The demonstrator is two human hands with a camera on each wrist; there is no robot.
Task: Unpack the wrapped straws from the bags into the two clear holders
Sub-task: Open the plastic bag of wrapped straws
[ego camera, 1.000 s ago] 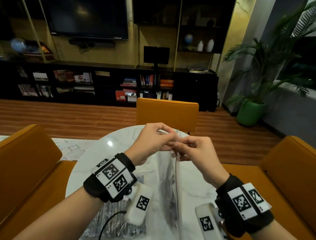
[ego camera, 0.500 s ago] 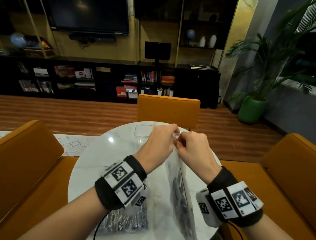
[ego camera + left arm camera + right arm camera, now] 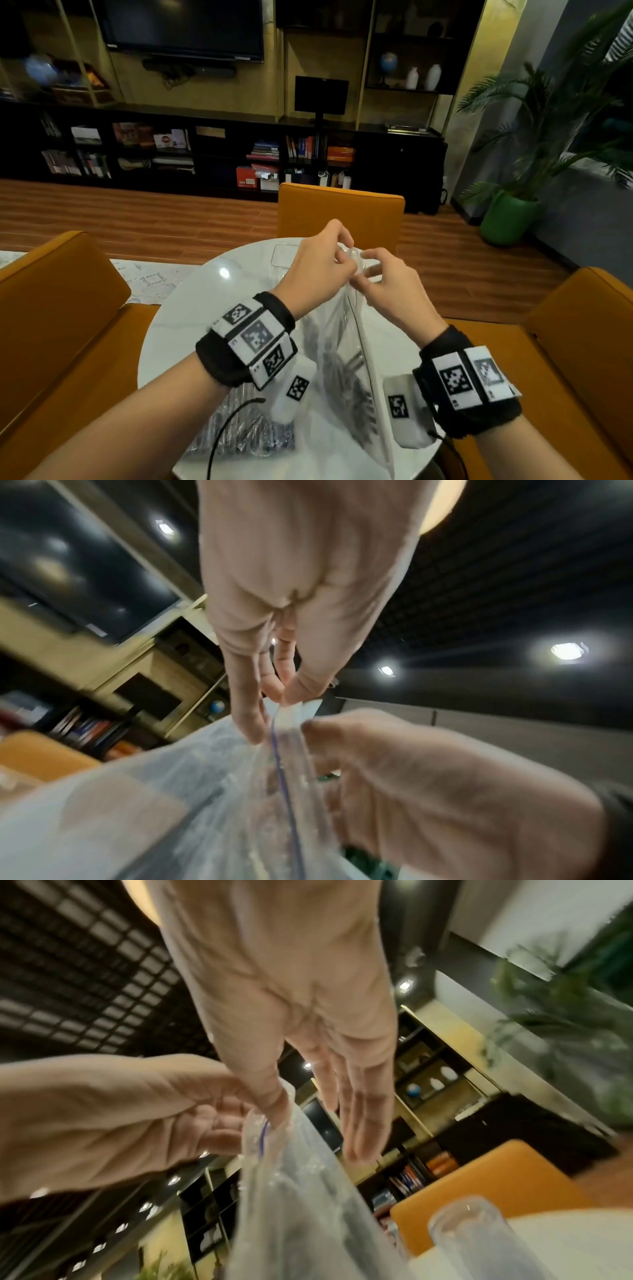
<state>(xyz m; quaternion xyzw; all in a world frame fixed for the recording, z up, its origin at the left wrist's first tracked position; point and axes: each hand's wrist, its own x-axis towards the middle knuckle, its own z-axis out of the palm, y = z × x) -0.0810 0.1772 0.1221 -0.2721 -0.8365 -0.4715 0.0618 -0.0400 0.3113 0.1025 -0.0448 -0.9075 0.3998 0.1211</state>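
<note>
A clear zip bag (image 3: 342,359) of dark wrapped straws hangs upright over the round white table (image 3: 191,325). My left hand (image 3: 342,260) pinches its top edge from the left, thumb against fingers (image 3: 294,693). My right hand (image 3: 363,274) pinches the same edge from the right, with the thumb (image 3: 270,1104) on the plastic and the other fingers stretched out. The bag's blue zip line (image 3: 284,777) runs down between the hands. A second bag of straws (image 3: 246,431) lies flat under my left forearm. One clear holder (image 3: 282,255) stands behind my left hand, and a clear holder (image 3: 479,1237) shows low in the right wrist view.
Orange chairs stand around the table: one at the far side (image 3: 339,212), one at the left (image 3: 51,308), one at the right (image 3: 582,342). A cable (image 3: 226,431) trails from my left wrist over the flat bag. A green plant pot (image 3: 507,219) stands far right.
Both hands keep hold of the bag's top edge. They have dropped lower and farther out over the table, and now sit slightly apart with the bag's mouth between them.
</note>
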